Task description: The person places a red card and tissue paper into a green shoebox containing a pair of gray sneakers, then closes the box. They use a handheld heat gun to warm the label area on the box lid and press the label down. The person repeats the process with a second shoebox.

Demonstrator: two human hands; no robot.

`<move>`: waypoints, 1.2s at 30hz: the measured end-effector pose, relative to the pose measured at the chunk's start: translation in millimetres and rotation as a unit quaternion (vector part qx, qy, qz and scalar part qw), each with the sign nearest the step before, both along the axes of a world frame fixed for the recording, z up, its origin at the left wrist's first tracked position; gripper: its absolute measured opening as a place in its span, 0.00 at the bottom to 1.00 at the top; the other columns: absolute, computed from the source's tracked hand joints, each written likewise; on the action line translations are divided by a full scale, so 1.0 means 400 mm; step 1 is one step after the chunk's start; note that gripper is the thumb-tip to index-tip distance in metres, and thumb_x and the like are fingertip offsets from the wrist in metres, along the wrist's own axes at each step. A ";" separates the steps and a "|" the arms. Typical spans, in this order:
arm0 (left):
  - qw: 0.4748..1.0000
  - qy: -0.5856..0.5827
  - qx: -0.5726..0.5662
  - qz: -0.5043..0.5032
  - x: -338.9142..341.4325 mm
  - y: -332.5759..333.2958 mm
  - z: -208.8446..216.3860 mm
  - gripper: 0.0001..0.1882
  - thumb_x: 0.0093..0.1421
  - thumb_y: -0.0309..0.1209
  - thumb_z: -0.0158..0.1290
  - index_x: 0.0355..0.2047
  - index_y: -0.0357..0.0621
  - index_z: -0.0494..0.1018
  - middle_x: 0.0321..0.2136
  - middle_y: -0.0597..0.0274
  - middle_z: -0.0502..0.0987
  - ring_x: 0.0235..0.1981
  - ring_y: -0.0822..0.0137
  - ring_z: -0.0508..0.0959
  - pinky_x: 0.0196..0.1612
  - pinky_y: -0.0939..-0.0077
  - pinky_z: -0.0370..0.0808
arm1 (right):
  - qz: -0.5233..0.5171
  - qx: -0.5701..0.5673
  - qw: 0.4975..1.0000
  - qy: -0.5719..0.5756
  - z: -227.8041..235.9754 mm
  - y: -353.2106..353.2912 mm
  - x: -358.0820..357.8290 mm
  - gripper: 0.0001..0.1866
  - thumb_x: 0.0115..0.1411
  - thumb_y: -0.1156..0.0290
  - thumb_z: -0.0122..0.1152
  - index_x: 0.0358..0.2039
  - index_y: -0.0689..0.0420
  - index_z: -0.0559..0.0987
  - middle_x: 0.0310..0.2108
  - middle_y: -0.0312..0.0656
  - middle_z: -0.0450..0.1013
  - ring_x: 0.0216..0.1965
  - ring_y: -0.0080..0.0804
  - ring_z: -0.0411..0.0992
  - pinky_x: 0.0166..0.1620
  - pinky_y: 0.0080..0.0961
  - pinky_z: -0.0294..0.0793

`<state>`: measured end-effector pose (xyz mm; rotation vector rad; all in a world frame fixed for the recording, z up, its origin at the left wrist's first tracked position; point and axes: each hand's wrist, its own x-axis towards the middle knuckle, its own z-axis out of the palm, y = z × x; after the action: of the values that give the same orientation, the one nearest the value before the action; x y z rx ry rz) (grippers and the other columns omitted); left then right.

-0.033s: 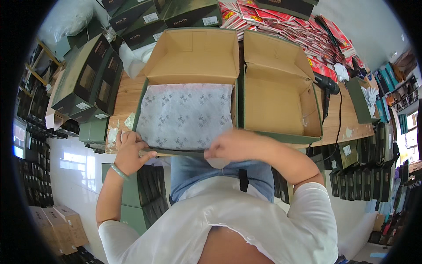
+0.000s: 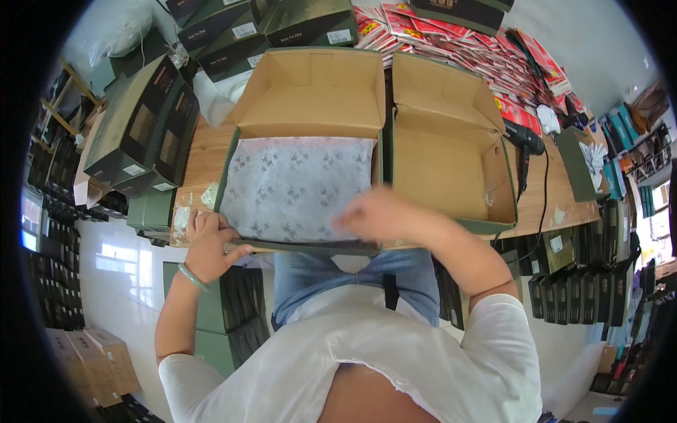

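Touching the paper-covered box (image 2: 310,99) at centre-left, left hand (image 2: 209,240) spreads, presumably for steadiness; right hand (image 2: 374,217) blurred, grip unclear

My left hand (image 2: 209,247) left of centre, fingers (image 2: 204,223) bent, thumb (image 2: 241,250) spread rightward. My right hand (image 2: 370,213) near centre, motion-blurred, forearm (image 2: 451,243) slanting up-left from bent elbow (image 2: 502,283).
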<state>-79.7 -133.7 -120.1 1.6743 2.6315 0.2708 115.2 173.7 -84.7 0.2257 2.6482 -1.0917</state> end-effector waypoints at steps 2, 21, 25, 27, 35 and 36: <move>0.993 -0.030 0.087 0.067 -0.008 0.003 -0.018 0.16 0.58 0.44 0.61 0.31 0.42 0.80 0.41 0.56 0.70 0.47 0.51 0.67 0.64 0.50 0.54 | -0.274 -0.110 0.939 0.175 -0.036 0.112 -0.053 0.25 0.62 0.49 0.60 0.34 0.63 0.82 0.29 0.52 0.80 0.33 0.45 0.79 0.38 0.37 0.77; 0.791 -0.344 0.417 0.285 0.044 0.002 -0.267 0.27 0.72 0.45 0.46 0.60 0.36 0.65 0.46 0.57 0.74 0.47 0.66 0.71 0.53 0.73 0.68 | -0.388 -0.044 0.877 0.280 -0.234 0.397 -0.260 0.19 0.58 0.76 0.52 0.51 0.66 0.76 0.46 0.52 0.77 0.50 0.44 0.75 0.51 0.36 0.73; 0.709 -0.428 0.502 0.247 0.000 -0.046 -0.354 0.34 0.72 0.54 0.39 0.65 0.38 0.60 0.47 0.58 0.75 0.46 0.65 0.72 0.53 0.70 0.68 | -0.240 -0.356 0.818 0.383 -0.175 0.302 -0.136 0.33 0.58 0.78 0.52 0.66 0.61 0.61 0.64 0.48 0.62 0.66 0.40 0.59 0.64 0.34 0.59; 0.666 -0.525 0.475 0.233 -0.017 -0.058 -0.277 0.42 0.69 0.63 0.31 0.68 0.42 0.55 0.56 0.55 0.70 0.51 0.64 0.72 0.56 0.67 0.68 | -0.178 -0.437 0.822 0.319 -0.189 0.351 -0.054 0.39 0.56 0.78 0.53 0.70 0.59 0.56 0.70 0.47 0.53 0.70 0.38 0.51 0.69 0.32 0.50; 0.583 -0.591 0.544 0.125 -0.082 -0.150 -0.144 0.39 0.70 0.61 0.32 0.68 0.43 0.58 0.64 0.55 0.65 0.65 0.58 0.64 0.66 0.59 0.59 | -0.201 -0.204 0.911 0.297 -0.123 0.053 0.127 0.33 0.71 0.51 0.48 0.69 0.56 0.58 0.69 0.53 0.53 0.72 0.43 0.48 0.70 0.37 0.48; 0.621 -0.558 0.535 0.134 -0.067 -0.125 -0.128 0.38 0.71 0.60 0.32 0.68 0.43 0.58 0.65 0.54 0.64 0.66 0.58 0.63 0.66 0.61 0.59 | -0.184 -0.169 0.920 0.300 -0.137 0.009 0.142 0.36 0.70 0.51 0.49 0.70 0.59 0.56 0.71 0.57 0.49 0.73 0.48 0.44 0.71 0.40 0.47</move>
<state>-106.6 -183.7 -171.3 0.4929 1.5417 2.2731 172.1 177.3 -139.6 0.3802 2.9211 -1.9980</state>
